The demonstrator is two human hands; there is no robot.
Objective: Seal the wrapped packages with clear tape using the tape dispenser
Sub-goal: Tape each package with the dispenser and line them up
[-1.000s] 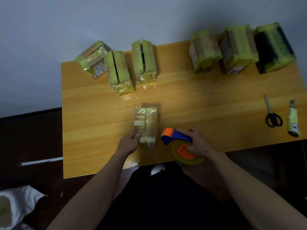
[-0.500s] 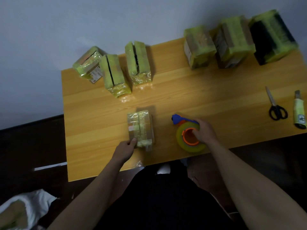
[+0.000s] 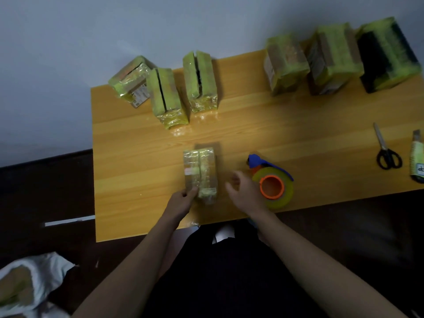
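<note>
My left hand (image 3: 182, 199) pinches the near left corner of the wrapped package (image 3: 200, 172), which lies flat on the desk (image 3: 137, 175) close to the near edge, about mid-width. My right hand (image 3: 244, 191) hovers between package and tape dispenser (image 3: 270, 180), fingers loosely spread, holding nothing, blurred. The dispenser lies on its side just right of that hand, near the near edge, blue handle pointing away, orange core up. Scissors (image 3: 386, 150) and a utility knife (image 3: 417, 157) lie at the right edge. Along the far edge: three wrapped packages far left (image 3: 165, 95), three bigger wrapped packages far right (image 3: 332, 56).
</note>
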